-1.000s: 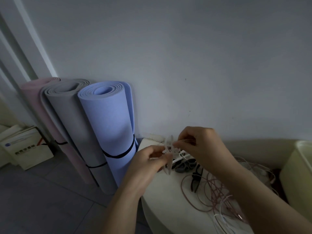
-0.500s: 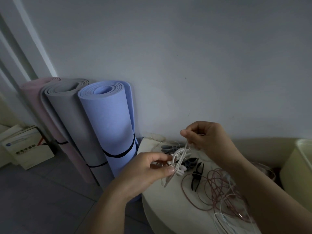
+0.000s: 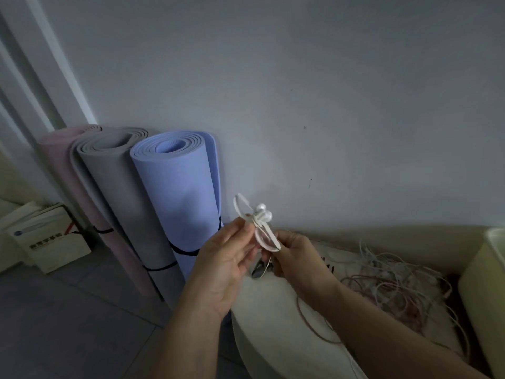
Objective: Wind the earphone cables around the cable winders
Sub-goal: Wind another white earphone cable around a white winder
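Above the pale, rounded table [image 3: 273,324] edge, the left hand [image 3: 224,263] pinches the waist of a flat white figure-eight cable winder [image 3: 262,236]; the right hand [image 3: 295,255] pinches its lower loop; two glossy round earbuds [image 3: 263,212] jut out on top

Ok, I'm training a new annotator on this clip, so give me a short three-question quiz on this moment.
1. True or false: the left hand and the right hand both hold the white earphones.
2. The rolled mat nearest the left hand is: A pink, B grey, C blue.
3. Fill in: the loose cables lie tangled on the ___.
Key: 1 true; 2 C; 3 table.
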Action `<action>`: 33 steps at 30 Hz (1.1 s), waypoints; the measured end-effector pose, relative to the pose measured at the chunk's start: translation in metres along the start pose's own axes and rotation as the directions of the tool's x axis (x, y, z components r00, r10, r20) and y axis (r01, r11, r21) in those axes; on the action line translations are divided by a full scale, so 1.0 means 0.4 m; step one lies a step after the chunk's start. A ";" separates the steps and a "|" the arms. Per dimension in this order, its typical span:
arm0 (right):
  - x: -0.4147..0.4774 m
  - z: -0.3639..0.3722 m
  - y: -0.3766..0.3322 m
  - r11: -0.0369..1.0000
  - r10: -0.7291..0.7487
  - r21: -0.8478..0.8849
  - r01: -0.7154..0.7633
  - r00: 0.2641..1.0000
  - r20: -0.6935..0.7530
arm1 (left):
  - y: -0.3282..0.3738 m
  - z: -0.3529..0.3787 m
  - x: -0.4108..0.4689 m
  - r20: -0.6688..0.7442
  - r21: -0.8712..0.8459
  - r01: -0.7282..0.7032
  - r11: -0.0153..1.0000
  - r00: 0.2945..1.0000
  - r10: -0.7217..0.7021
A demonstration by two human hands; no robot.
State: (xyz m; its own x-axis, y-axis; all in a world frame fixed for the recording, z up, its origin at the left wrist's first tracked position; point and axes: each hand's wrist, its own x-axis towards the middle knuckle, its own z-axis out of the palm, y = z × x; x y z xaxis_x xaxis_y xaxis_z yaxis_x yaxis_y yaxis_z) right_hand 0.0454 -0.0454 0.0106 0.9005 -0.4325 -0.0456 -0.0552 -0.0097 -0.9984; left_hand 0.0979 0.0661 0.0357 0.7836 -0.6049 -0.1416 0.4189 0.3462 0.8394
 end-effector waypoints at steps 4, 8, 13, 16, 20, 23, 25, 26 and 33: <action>-0.004 -0.004 -0.011 1.000 -0.015 -0.015 0.017 0.989 0.145 | -0.003 -0.022 0.014 -0.125 -0.092 0.046 0.995 0.990 -0.057; -0.006 -0.026 -0.022 0.999 -0.019 -0.035 0.029 0.967 0.255 | 0.000 -0.025 0.017 -0.123 -0.200 0.049 0.979 0.990 -0.075; -0.004 -0.061 -0.029 0.932 -0.101 -0.316 0.181 0.962 0.254 | -0.006 -0.007 0.012 -0.143 -0.143 0.017 0.990 0.989 -0.038; 0.004 -0.076 -0.019 0.954 -0.032 -0.281 0.104 0.967 0.251 | -0.013 0.001 0.013 -0.136 -0.099 0.000 0.995 0.991 -0.013; 0.005 -0.084 -0.021 0.974 0.202 0.030 -0.223 0.926 0.319 | -0.023 0.007 0.014 -0.120 -0.082 -0.006 0.997 0.993 -0.004; 0.002 -0.097 -0.028 0.898 0.294 0.186 -0.398 0.859 0.418 | -0.027 0.012 0.016 -0.091 -0.083 -0.004 0.997 0.996 -0.004; 0.001 -0.103 -0.025 0.853 0.318 0.241 -0.463 0.827 0.463 | -0.032 0.009 0.019 -0.088 -0.095 0.007 0.995 0.996 -0.015; 0.000 -0.105 -0.025 0.831 0.320 0.270 -0.487 0.815 0.483 | -0.035 0.007 0.022 -0.097 -0.097 0.009 0.995 0.995 -0.019; -0.010 -0.091 -0.035 0.921 0.371 -0.015 -0.390 0.861 0.348 | -0.058 -0.002 0.039 -0.271 0.163 -0.095 0.982 0.953 0.137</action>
State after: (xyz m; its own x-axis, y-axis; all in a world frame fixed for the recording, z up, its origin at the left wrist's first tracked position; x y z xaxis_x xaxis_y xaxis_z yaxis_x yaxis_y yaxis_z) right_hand 0.0268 -0.0765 0.0259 0.9049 -0.0622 -0.4210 -0.4090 0.1459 -0.9008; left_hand 0.1007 0.0492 0.0136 0.9283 -0.3346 -0.1623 0.2625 0.2803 0.9233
